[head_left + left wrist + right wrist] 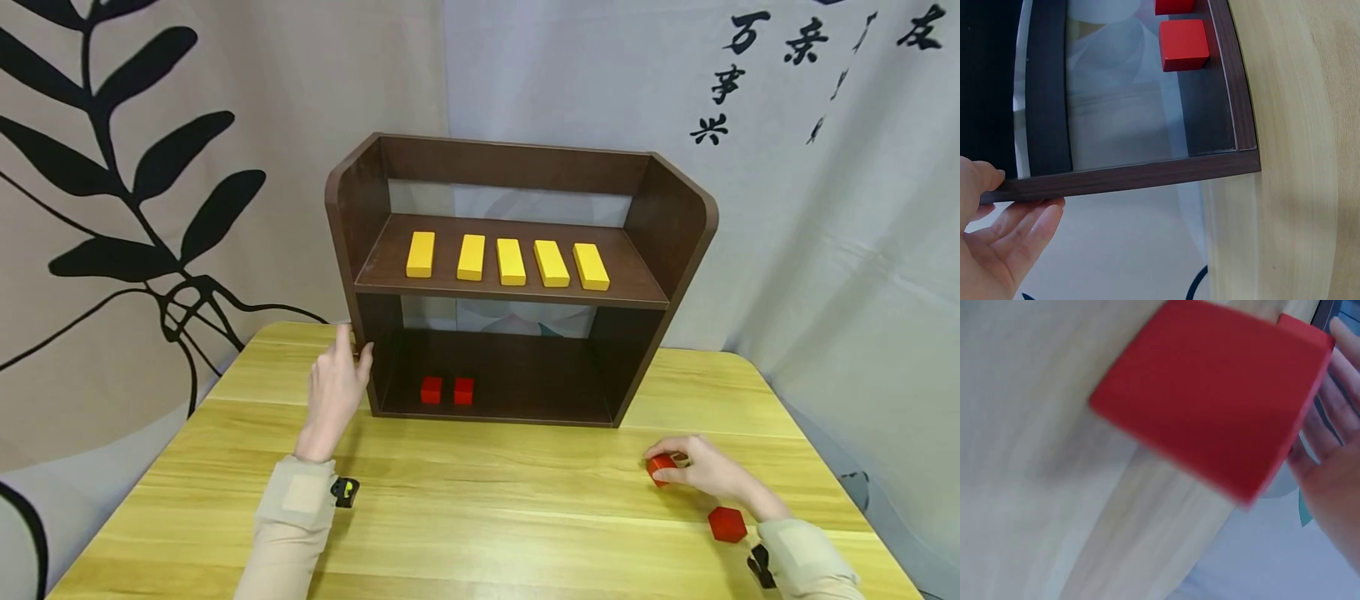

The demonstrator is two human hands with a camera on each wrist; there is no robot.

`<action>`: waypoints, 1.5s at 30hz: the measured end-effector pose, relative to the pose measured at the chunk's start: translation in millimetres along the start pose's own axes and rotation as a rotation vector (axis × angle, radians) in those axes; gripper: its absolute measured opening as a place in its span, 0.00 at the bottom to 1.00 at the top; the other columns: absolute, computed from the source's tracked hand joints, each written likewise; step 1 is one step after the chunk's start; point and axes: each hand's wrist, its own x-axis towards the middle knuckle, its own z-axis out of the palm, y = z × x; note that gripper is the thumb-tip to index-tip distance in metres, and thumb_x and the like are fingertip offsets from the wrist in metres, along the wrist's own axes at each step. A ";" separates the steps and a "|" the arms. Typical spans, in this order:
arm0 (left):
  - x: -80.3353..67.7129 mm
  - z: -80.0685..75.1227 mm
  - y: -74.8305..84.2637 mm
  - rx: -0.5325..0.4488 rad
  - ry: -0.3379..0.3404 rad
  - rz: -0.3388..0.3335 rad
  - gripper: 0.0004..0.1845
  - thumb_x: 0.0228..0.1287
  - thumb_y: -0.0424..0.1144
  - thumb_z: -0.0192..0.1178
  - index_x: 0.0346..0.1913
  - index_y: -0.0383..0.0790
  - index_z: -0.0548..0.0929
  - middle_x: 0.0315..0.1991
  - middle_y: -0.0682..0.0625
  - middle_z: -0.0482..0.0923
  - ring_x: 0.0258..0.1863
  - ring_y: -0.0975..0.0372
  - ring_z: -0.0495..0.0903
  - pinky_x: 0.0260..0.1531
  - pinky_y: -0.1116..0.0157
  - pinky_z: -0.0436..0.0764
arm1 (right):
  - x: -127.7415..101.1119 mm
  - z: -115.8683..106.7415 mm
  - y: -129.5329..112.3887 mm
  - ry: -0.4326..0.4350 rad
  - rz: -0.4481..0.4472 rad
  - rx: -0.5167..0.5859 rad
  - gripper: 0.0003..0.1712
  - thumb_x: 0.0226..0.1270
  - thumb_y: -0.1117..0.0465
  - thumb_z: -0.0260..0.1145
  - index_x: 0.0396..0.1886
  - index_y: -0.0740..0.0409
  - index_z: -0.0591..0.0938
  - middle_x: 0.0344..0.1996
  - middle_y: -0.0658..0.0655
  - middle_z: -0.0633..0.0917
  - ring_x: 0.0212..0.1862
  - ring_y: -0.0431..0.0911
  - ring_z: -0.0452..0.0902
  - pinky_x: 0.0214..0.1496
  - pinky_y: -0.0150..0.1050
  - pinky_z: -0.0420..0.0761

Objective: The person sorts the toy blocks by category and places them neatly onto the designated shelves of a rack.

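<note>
- Two red cubes are lying on the wooden table (pixel 480 500) to the right of the dark brown shelf (pixel 517 283); one red cube (pixel 660 467) is being pinched by the curled fingers of the right hand (pixel 708 471), the other red cube (pixel 727 524) is lying just beside that wrist.
- The shelf's left side panel is being touched by the straight, relaxed fingers of the left hand (pixel 337 392).
- Black brush characters (pixel 731 75) are being shown on the pale curtain behind the shelf; they cannot be read surely.
</note>
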 end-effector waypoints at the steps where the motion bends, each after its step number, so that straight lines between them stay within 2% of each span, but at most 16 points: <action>1: -0.1 -0.3 0.0 0.000 0.000 -0.002 0.15 0.63 0.33 0.60 0.47 0.30 0.68 0.15 0.40 0.70 0.08 0.50 0.70 0.08 0.64 0.62 | -1.0 -0.8 0.6 -0.007 0.006 0.000 0.17 0.61 0.56 0.68 0.46 0.59 0.83 0.44 0.57 0.86 0.44 0.34 0.79 0.46 0.34 0.80; 7: -0.6 -0.5 -0.6 0.005 -0.007 -0.003 0.15 0.63 0.33 0.60 0.46 0.29 0.68 0.14 0.40 0.69 0.08 0.51 0.69 0.08 0.65 0.61 | -7.3 -7.6 4.8 -0.094 0.026 0.073 0.25 0.57 0.55 0.70 0.52 0.63 0.80 0.47 0.63 0.83 0.42 0.41 0.79 0.43 0.32 0.79; 13: -0.2 -0.1 -0.7 0.005 -0.002 0.003 0.15 0.63 0.33 0.61 0.45 0.29 0.68 0.15 0.40 0.70 0.09 0.51 0.69 0.08 0.65 0.60 | -12.8 -12.8 9.7 -0.085 0.032 0.053 0.25 0.56 0.58 0.71 0.52 0.63 0.80 0.47 0.62 0.83 0.41 0.34 0.76 0.42 0.32 0.78; 19: 0.5 -0.4 -0.2 0.005 0.003 0.007 0.15 0.63 0.33 0.61 0.46 0.30 0.68 0.15 0.40 0.69 0.09 0.50 0.69 0.08 0.63 0.62 | -13.5 -11.3 11.2 -0.033 0.052 -0.001 0.23 0.55 0.58 0.72 0.50 0.61 0.81 0.45 0.59 0.85 0.42 0.33 0.78 0.41 0.32 0.79; 24: 0.5 -0.8 0.2 0.003 0.007 0.011 0.15 0.63 0.33 0.61 0.46 0.29 0.68 0.15 0.39 0.70 0.09 0.49 0.71 0.08 0.61 0.64 | -9.9 -7.4 11.4 0.026 0.045 -0.059 0.22 0.55 0.57 0.72 0.49 0.59 0.82 0.44 0.56 0.86 0.44 0.34 0.79 0.45 0.35 0.81; 29: -0.1 -1.1 0.3 0.005 0.011 0.012 0.16 0.62 0.33 0.61 0.46 0.29 0.68 0.14 0.40 0.70 0.09 0.49 0.70 0.08 0.61 0.64 | -5.3 -3.9 8.8 0.106 0.025 -0.132 0.20 0.54 0.57 0.72 0.48 0.58 0.82 0.43 0.54 0.87 0.44 0.39 0.81 0.48 0.40 0.82; 34: -0.5 -0.4 -0.1 0.006 0.016 0.011 0.15 0.62 0.33 0.61 0.45 0.29 0.68 0.15 0.39 0.70 0.09 0.48 0.71 0.08 0.60 0.64 | 0.1 0.8 0.2 0.190 0.007 -0.175 0.19 0.54 0.58 0.72 0.47 0.56 0.83 0.42 0.51 0.87 0.42 0.43 0.82 0.47 0.42 0.81; 40: -0.4 0.0 -0.5 0.005 0.015 0.007 0.15 0.62 0.33 0.61 0.45 0.29 0.68 0.14 0.40 0.69 0.10 0.48 0.71 0.08 0.60 0.64 | 11.1 9.9 -13.1 0.290 -0.063 -0.218 0.18 0.54 0.59 0.73 0.45 0.55 0.84 0.41 0.51 0.88 0.40 0.46 0.84 0.43 0.43 0.82; 45: -0.4 0.3 -0.8 0.002 0.018 0.010 0.16 0.62 0.33 0.61 0.46 0.29 0.68 0.14 0.40 0.69 0.10 0.48 0.71 0.08 0.59 0.65 | 23.2 18.1 -26.0 0.319 -0.075 -0.213 0.18 0.55 0.59 0.73 0.47 0.56 0.84 0.41 0.51 0.87 0.41 0.48 0.84 0.44 0.45 0.82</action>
